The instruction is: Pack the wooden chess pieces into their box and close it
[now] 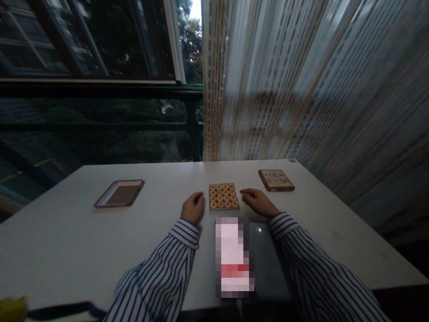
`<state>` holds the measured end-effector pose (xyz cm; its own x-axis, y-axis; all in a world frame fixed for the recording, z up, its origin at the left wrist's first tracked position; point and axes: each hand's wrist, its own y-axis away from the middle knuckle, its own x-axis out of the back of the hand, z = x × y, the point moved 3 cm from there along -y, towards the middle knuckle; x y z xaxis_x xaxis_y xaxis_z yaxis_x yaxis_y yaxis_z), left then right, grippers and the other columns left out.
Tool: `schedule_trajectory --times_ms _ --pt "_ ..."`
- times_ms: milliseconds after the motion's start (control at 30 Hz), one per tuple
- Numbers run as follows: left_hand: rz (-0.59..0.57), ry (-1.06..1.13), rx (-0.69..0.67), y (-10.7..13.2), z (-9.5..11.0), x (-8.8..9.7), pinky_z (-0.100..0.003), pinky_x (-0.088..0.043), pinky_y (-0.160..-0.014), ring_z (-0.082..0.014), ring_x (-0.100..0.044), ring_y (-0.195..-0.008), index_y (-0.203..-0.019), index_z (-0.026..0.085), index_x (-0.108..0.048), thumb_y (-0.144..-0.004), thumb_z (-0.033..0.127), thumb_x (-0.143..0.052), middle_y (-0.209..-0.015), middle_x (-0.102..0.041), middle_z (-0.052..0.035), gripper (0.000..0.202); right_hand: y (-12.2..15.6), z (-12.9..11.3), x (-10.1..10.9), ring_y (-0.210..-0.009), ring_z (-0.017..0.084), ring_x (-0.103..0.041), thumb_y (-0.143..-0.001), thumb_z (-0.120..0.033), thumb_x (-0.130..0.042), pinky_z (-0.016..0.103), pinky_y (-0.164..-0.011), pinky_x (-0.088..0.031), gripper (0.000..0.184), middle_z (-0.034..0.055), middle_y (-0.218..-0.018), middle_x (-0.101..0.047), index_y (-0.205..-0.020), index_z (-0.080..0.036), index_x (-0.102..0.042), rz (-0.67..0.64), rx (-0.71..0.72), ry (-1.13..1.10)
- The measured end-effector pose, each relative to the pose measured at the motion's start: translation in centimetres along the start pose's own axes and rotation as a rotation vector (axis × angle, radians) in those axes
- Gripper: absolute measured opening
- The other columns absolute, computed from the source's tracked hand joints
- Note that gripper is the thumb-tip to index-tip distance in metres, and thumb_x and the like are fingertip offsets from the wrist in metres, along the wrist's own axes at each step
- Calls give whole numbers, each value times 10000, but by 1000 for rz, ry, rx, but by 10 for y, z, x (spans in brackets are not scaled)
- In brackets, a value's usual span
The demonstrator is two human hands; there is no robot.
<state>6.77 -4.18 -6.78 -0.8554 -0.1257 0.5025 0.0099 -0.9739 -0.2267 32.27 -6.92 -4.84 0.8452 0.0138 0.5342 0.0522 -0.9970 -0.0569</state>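
Observation:
A shallow square tray of xiangqi pieces (224,196) lies on the white table, filled with rows of round discs bearing red characters. To its left my left hand (193,208) rests on the table, its fingers curled in and nothing showing in them. On the other side, my right hand (259,202) has its index finger stretched toward the tray and the other fingers loosely bent, holding nothing. Neither hand touches the tray; a small gap shows on each side.
An upturned box part (124,195) with a reddish rim lies at the left. A printed box (276,180) sits at the right rear. Between my forearms lie a blurred-out phone (231,255) and a dark flat device (268,264). A string curtain (268,80) hangs beyond the table.

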Motion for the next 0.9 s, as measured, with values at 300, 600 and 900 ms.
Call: schedule_trajectory --times_ms 300,600,900 --pt "30 -69 -49 8 4 0 -328 -453 -876 -180 -603 -947 -995 141 -622 -774 222 -483 -1005 -662 -91 273 -4 0 -1 -649 122 -578 -765 -217 -471 235 -642 -448 351 73 -768 -655 -1056 -58 -586 -18 -23 43" --pt "18 -47 -68 16 6 2 -339 -451 -890 -178 -601 -952 -990 139 -621 -772 187 -482 -1009 -661 -89 263 -9 0 -1 -632 129 -586 -749 -207 -479 236 -611 -448 361 90 -774 -663 -1051 -44 -592 -44 -60 90" --pt "-10 19 -8 20 5 5 -336 -453 -888 -170 -606 -940 -995 145 -620 -771 190 -493 -1004 -661 -86 262 -16 -5 4 -596 108 -591 -770 -190 -477 215 -593 -465 301 77 -756 -671 -1017 -65 -595 -92 -131 82"
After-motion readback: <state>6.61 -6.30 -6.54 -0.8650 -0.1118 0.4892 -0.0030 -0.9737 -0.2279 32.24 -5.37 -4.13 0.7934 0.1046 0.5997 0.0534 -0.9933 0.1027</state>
